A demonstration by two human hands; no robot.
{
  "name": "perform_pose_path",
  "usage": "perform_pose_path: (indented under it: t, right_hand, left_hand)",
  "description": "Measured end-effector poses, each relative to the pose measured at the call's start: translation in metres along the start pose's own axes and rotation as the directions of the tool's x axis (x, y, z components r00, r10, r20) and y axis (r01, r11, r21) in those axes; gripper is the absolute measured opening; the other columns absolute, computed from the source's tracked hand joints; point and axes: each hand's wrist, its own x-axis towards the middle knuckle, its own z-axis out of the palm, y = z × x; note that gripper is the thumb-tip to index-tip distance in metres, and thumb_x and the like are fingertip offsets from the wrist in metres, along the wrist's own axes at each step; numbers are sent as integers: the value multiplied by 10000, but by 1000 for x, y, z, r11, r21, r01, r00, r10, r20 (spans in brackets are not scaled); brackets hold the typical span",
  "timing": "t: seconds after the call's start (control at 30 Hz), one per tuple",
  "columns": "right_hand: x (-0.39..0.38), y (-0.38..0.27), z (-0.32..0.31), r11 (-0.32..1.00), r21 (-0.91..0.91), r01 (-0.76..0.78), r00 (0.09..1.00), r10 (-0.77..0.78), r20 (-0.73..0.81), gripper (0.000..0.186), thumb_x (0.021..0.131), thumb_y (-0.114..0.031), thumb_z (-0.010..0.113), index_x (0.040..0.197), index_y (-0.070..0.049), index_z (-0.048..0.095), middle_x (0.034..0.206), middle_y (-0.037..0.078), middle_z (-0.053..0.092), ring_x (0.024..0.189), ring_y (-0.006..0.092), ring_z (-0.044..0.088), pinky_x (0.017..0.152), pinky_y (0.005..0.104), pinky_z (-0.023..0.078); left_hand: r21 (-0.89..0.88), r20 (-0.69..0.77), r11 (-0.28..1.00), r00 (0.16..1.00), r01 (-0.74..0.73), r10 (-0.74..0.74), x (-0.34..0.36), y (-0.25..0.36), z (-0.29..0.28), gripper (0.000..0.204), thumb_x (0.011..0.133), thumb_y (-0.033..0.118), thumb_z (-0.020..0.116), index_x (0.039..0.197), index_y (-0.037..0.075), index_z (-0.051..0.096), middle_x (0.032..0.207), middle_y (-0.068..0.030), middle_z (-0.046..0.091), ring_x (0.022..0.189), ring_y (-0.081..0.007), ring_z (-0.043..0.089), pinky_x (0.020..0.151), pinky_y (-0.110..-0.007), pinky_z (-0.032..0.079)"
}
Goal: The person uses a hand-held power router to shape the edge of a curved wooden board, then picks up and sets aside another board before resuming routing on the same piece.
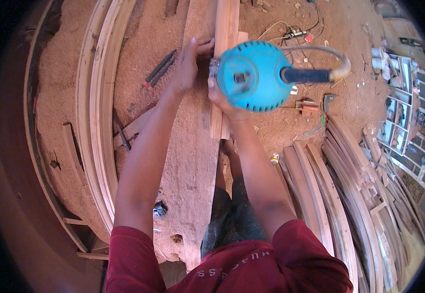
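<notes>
Up along the right edge of the wide plank (pixel 185 171), the blue power tool (pixel 256 78) sat over a wooden strip (pixel 227 22). Right hand (pixel 226 101) was wrapped round its side, fingers mostly hidden. Left hand (pixel 187 67) had fingers loosely stretched toward the strip, couldn't tell if touching. Dark rods (pixel 160 70) lay off left.

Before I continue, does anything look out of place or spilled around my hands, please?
Yes. Sawdust lies thickly left of your left hand, and a dark, red-tipped tool lies loose in it. What seems a power strip also rests on the dusty ground, an odd place for something electrical.
</notes>
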Motion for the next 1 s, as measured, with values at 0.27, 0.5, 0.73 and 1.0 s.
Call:
perform_pose_path:
  t: [0.27,0.5,0.73,1.0]
  right_hand:
    - [100,-18,22,954,-77,291,940,-300,-163,667,657,-261,883,1145,45,547,1031,112,656,890,232,664,816,376,553]
    - [129,-14,29,973,67,221,962,-206,-177,648,666,-237,881,1148,28,539,1032,120,653,910,217,655,835,357,545]
    - [155,-20,38,965,-68,254,946,-262,-188,752,623,-328,897,1157,43,519,1017,144,646,889,235,646,796,367,536]
    - [199,-7,55,958,-69,279,896,-286,-340,725,560,-425,884,1064,0,581,851,128,664,701,288,673,633,398,549]
  left_hand:
    - [162,-141,982,982,-99,122,-14,18,23,626,1084,414,205,1292,-41,581,1239,-156,652,1160,-231,596,1075,-366,408]
    - [214,-172,976,981,-49,87,-11,17,26,567,1080,367,264,1275,-54,591,1234,-159,656,1169,-234,595,1065,-366,411]
    - [275,-377,958,907,-81,185,-11,-6,38,469,1053,291,373,1233,-69,613,1206,-206,663,1114,-276,619,997,-382,441]
    - [812,-339,584,812,-3,475,-16,17,81,295,995,243,536,1014,-38,623,983,-255,608,958,-441,576,863,-480,454]
